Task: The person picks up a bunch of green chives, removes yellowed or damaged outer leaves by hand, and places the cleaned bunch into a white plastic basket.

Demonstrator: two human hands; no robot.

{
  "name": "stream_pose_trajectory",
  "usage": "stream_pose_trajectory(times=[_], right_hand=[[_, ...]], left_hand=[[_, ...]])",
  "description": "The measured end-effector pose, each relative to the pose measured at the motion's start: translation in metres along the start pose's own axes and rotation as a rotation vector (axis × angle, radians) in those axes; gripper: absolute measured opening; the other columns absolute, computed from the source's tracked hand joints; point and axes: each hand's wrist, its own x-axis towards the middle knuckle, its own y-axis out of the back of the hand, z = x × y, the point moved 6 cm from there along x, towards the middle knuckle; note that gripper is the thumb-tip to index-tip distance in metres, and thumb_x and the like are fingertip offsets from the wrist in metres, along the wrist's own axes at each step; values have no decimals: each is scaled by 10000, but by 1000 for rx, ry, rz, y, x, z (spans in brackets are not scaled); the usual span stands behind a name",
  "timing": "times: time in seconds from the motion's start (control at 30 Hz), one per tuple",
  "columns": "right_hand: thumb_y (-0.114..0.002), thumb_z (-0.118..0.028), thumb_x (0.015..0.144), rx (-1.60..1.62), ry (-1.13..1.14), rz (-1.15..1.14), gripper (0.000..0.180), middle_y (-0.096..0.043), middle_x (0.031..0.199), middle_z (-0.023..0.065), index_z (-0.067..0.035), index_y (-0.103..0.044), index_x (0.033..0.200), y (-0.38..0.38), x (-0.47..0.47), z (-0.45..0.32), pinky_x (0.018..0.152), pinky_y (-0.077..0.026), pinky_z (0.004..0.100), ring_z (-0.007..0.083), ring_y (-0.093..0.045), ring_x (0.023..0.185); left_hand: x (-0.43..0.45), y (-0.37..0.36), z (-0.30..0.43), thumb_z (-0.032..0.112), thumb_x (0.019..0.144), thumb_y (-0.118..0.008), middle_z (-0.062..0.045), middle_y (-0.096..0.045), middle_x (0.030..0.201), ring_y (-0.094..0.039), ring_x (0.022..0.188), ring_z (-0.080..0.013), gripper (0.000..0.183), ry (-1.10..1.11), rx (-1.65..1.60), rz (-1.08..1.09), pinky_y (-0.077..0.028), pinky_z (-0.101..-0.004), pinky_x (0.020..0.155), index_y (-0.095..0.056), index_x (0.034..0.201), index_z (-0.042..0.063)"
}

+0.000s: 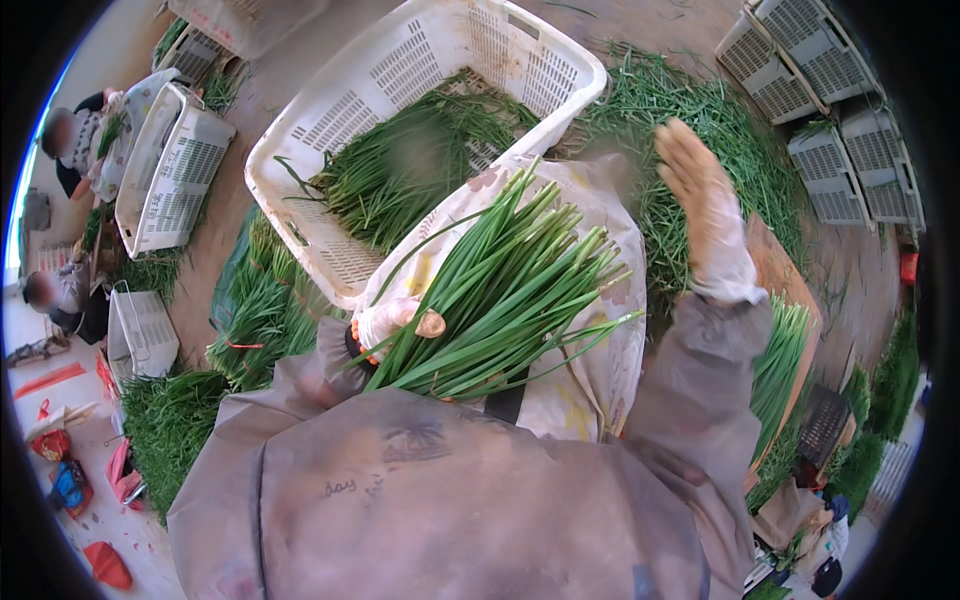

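Note:
My left hand [397, 324], in a pale glove, holds a loose bunch of long green stalks [495, 292], perhaps garlic chives, across my lap. Their pale cut ends point up and to the right. A stained cloth [626, 277] lies beneath the bunch. My right hand [690, 180], in a tan-stained glove, is raised at the right with its fingers extended and nothing held, above a heap of loose greens [720, 135]. Ahead of me a white plastic crate [330, 82] holds more loose stalks [420, 165].
Tied green bundles [259, 322] lie at the left. A board [787, 262] bearing stalks [780, 360] is by my right arm. White crates [757, 75] stand upper right, others [180, 172] upper left. Two people [75, 150] work at the far left.

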Motion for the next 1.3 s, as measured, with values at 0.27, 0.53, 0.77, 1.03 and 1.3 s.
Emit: stream_pose_trajectory(times=[0.27, 0.53, 0.77, 1.03, 1.3], right_hand=[[-512, -633, 806, 1044, -696, 187, 709, -543, 1228, 150, -74, -488, 1242, -23, -111, 76, 977, -392, 469, 299, -492, 1168], [-386, -345, 965, 1182, -508, 219, 451, -532, 1264, 81, -52, -451, 1302, -113, -59, 52, 971, -409, 420, 244, -509, 1140], [-501, -86, 918, 313, 1, 449, 396, -518, 1242, 145, -26, -428, 1302, -54, -54, 5, 1021, -373, 327, 205, -489, 1153], [-762, -228, 733, -763, 253, -45, 388, -526, 513, 37, -33, -624, 1038, -123, -77, -24, 446, -417, 265, 143, -505, 414], [-765, -196, 741, -661, 215, 29, 433, -574, 564, 26, -27, -567, 1087, -120, -78, -25, 443, -424, 219, 71, -517, 450]], left_hand=[[-4, -42, 27, 160, 773, -639, -155, -641, 960, -633, 837, -245, 354, -96, -77, 106, -524, -369, 766, -582, 1061, -37], [13, -68, 42, 140, 763, -653, -221, -583, 1113, -625, 943, -310, 576, 36, -78, 86, -530, -438, 803, -434, 1277, -3], [19, -109, 38, 178, 769, -655, -274, -454, 1242, -554, 1028, -422, 681, -90, -237, -227, -520, -493, 822, -335, 1346, 11], [17, -93, 44, 296, 781, -632, -287, -479, 1233, -541, 1051, -462, 750, -184, -213, -246, -521, -523, 817, -285, 1370, -11], [18, -79, 44, 282, 785, -611, -276, -477, 1244, -570, 1034, -397, 738, -352, -249, -134, -497, -565, 830, -278, 1370, -20]])
